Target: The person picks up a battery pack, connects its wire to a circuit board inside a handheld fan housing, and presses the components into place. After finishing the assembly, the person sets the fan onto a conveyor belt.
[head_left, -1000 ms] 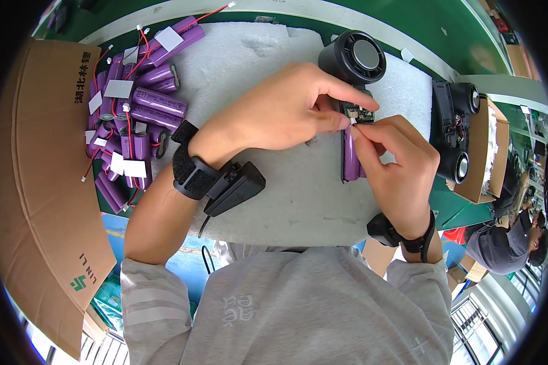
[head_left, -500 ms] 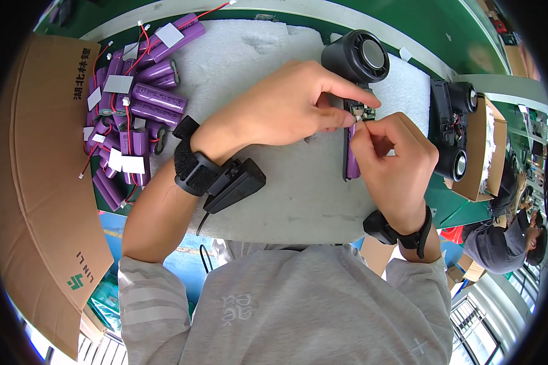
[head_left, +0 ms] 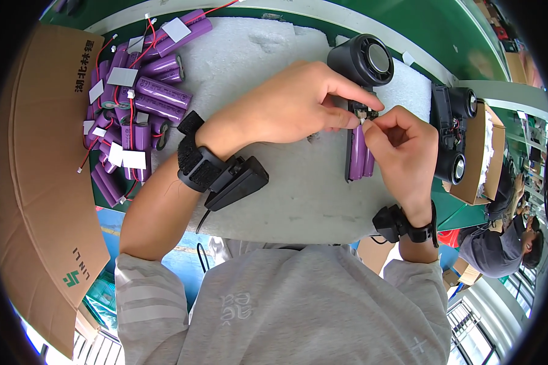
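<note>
On the foam pad lies a handheld fan with a round black head [head_left: 360, 59] and an opened handle. Two purple battery cells [head_left: 358, 157] rest lengthwise in that handle. Just above the cells a small circuit board [head_left: 363, 111] is partly visible. My left hand [head_left: 304, 100] reaches across, its thumb and index finger gripping the handle at either side of the board. My right hand [head_left: 406, 143] pinches a tiny white connector [head_left: 363, 120] at the board's lower edge. Whether the connector is seated cannot be made out; fingertips hide part of it.
Purple battery packs with red and black leads [head_left: 158, 94] are heaped at the left, beside a large cardboard box [head_left: 49, 170]. More black fan units [head_left: 453, 131] stand at the right, before an open carton [head_left: 490, 158]. A grey foam pad [head_left: 274, 201] covers the worktop.
My right hand has shifted slightly right, uncovering more of the purple cells. The pinch at the board continues, and my left hand has barely moved.
</note>
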{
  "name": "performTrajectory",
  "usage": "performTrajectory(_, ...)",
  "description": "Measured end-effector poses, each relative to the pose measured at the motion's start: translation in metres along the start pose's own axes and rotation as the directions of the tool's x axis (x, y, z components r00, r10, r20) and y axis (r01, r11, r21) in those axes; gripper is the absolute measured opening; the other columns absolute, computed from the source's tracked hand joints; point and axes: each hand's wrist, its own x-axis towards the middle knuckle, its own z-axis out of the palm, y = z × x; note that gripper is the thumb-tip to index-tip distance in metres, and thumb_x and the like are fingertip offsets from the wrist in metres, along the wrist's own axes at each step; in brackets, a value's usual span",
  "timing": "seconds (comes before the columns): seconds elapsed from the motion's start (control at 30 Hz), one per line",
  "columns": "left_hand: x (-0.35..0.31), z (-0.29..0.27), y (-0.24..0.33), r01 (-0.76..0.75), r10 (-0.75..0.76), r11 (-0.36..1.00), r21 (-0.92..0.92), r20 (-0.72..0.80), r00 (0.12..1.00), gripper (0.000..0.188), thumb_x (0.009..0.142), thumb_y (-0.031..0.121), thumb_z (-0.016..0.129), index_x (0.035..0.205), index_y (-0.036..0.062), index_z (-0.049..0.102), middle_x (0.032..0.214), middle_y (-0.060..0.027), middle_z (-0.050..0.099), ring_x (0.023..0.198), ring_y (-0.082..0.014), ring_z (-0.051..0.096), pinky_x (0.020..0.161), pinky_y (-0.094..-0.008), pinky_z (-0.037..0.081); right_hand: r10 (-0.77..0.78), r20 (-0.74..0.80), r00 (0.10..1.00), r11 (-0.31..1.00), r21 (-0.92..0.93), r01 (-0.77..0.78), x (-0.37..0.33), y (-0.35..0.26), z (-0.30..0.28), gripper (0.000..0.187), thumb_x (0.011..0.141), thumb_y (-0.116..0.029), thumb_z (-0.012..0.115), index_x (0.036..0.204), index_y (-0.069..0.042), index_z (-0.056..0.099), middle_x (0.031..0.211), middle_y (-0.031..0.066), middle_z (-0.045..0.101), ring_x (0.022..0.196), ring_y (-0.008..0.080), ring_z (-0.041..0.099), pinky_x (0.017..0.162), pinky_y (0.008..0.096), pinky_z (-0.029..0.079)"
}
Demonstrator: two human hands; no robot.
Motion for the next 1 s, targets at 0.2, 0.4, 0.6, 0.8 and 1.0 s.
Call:
performTrajectory(0.2, 0.0, -0.001, -0.001, 0.016, -0.016, 1.0, 0.015, 0.004, 1.0, 0.037, 0.085, 0.003, 0.066, 0.121, 0.0121, 0.068, 0.074, -0.0011, 0.064, 0.065, -0.0058, 0.05, 0.061, -0.0227, 0.044, -0.092, -0.067, 0.994, 0.992, -0.097, 0.085, -0.003, 0.001, 0.005, 0.007, 0.078, -0.002, 0.07, 0.075, 0.002, 0.064, 0.061, 0.0062, 0.064, 0.052, 0.0092, 0.06, 0.049, 0.0236, 0.046)
performTrajectory(0.4, 0.0, -0.003, -0.001, 0.011, -0.011, 1.0, -0.01, 0.018, 1.0, 0.037, 0.085, 0.001, 0.066, 0.121, 0.011, 0.068, 0.074, -0.0012, 0.063, 0.064, -0.0072, 0.05, 0.061, -0.0237, 0.044, -0.281, -0.074, 0.957, 0.936, -0.242, 0.256, -0.009, -0.003, 0.009, 0.008, 0.078, 0.0, 0.071, 0.077, 0.001, 0.064, 0.067, 0.0066, 0.062, 0.052, 0.0125, 0.06, 0.048, 0.0254, 0.046)
performTrajectory(0.6, 0.001, -0.002, -0.003, 0.016, -0.014, 0.998, -0.056, 0.022, 1.0, 0.037, 0.085, -0.001, 0.065, 0.12, 0.0093, 0.068, 0.078, -0.0015, 0.065, 0.067, -0.0065, 0.053, 0.063, -0.0232, 0.046, -0.433, 0.003, 0.901, 0.845, -0.346, 0.407, -0.01, 0.001, 0.004, 0.006, 0.08, 0.004, 0.069, 0.08, 0.002, 0.063, 0.073, 0.0064, 0.062, 0.055, 0.0129, 0.061, 0.049, 0.0241, 0.045)
performTrajectory(0.8, 0.001, -0.002, 0.003, 0.029, -0.028, 0.999, -0.023, 0.019, 0.999, 0.036, 0.084, -0.003, 0.064, 0.119, 0.007, 0.068, 0.087, -0.0017, 0.069, 0.075, -0.0038, 0.057, 0.067, -0.0207, 0.048, -0.331, -0.061, 0.942, 0.914, -0.268, 0.304, -0.009, -0.004, 0.006, 0.008, 0.079, 0.002, 0.07, 0.078, 0.002, 0.062, 0.069, 0.0061, 0.062, 0.055, 0.0118, 0.061, 0.048, 0.0239, 0.045)
performTrajectory(1.0, 0.001, 0.001, 0.002, 0.04, -0.04, 0.999, -0.024, -0.004, 0.999, 0.035, 0.084, -0.003, 0.064, 0.118, 0.0043, 0.068, 0.09, -0.0024, 0.07, 0.075, -0.003, 0.057, 0.067, -0.0201, 0.049, -0.265, -0.056, 0.963, 0.94, -0.239, 0.245, -0.007, -0.001, 0.007, 0.012, 0.081, -0.001, 0.069, 0.075, 0.002, 0.059, 0.062, 0.005, 0.06, 0.053, 0.0082, 0.059, 0.048, 0.0238, 0.045)
